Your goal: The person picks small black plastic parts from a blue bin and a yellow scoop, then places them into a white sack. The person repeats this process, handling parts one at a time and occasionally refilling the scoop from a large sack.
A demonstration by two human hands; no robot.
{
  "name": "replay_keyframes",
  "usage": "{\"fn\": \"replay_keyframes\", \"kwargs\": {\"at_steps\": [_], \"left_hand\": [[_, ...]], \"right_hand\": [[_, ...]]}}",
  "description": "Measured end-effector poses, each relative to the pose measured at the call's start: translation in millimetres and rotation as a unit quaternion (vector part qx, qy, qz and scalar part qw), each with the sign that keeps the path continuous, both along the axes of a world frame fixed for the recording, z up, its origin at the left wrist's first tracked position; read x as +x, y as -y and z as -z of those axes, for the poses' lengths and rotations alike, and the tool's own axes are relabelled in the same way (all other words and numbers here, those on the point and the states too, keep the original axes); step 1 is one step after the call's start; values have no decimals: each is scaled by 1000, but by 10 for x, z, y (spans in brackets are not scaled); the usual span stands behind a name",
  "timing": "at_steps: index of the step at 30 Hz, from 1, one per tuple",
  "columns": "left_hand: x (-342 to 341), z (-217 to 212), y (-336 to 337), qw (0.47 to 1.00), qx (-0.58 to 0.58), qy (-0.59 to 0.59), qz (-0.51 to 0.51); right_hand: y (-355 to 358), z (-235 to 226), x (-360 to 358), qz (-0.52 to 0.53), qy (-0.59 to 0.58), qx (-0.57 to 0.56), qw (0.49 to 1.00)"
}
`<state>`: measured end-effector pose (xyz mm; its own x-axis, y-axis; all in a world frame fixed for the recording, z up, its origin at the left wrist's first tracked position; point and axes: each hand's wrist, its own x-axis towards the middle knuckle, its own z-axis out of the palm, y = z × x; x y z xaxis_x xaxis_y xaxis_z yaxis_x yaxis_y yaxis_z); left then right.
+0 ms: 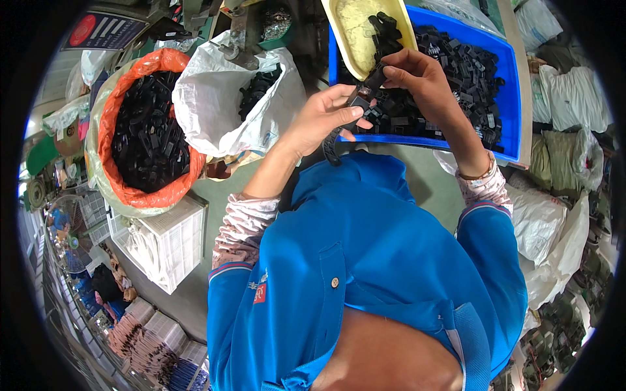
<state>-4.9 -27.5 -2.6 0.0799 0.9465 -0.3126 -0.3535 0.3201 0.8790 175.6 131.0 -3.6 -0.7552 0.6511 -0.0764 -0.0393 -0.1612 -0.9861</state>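
Observation:
My left hand (329, 114) is closed around a black plastic buckle-like part (358, 101), in front of the yellow tray. A curved, ribbed black strap (330, 148) hangs below the fingers of that hand. With thumb and fingertips, my right hand (417, 75) pinches the upper end of the same part; whether this end is a separate piece I cannot tell. Beneath and behind both hands lies a blue bin (515, 98) full of small black plastic pieces. The yellow tray (409, 40) rests over its left side, with pale yellow material and several black pieces inside.
Left of my arms, a white sack (208, 98) and an orange-lined sack (107, 143) hold black parts. Under the latter is a white plastic crate (169, 241). A metal machine part (242, 52) stands beyond the white sack. Filled plastic bags (574, 98) line the right.

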Motion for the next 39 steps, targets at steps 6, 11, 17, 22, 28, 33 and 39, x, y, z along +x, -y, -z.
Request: {"fn": "replay_keyframes", "kwargs": {"at_steps": [6, 11, 17, 22, 28, 33, 39], "left_hand": [[32, 53, -34, 1000, 15, 9, -9], [26, 84, -54, 1000, 22, 6, -15], [32, 81, -74, 991, 37, -129, -19], [101, 88, 11, 918, 101, -378, -62], [-49, 70, 144, 917, 111, -383, -22], [-183, 241, 267, 925, 104, -352, -99], [-327, 206, 246, 949, 62, -268, -154]], "right_hand": [[39, -1, -31, -23, 25, 1, 999], [152, 53, -32, -21, -15, -47, 999], [465, 275, -16, 7, -28, -39, 999], [676, 319, 7, 62, -7, -92, 994], [767, 267, -67, 78, -10, -129, 988], [78, 0, -148, -53, 192, 406, 892], [-542, 362, -623, -324, 339, 557, 686]]}}
